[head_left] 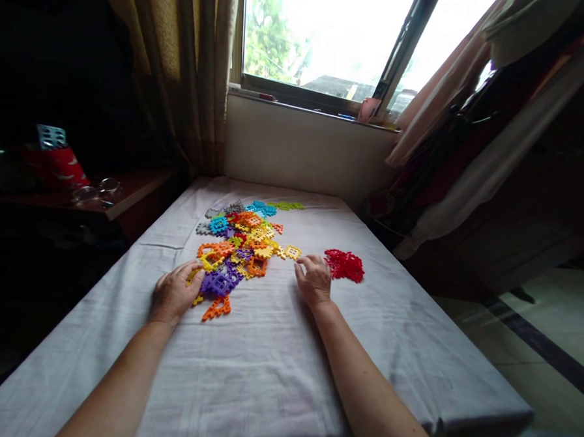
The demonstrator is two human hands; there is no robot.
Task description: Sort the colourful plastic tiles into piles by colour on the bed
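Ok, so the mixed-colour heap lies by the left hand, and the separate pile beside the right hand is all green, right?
Not quite: the separate pile beside the right hand is red, not green, as the head view shows. The mixed-colour heap does lie by the left hand.

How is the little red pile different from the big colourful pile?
The red pile is all one colour, but the mixed pile has orange, yellow, purple, blue and more. The red pile is small and bunched up, while the mixed pile is bigger and spreads out in a long, messy patch. Both are made of bumpy-edged toy pieces lying on the pale cloth.
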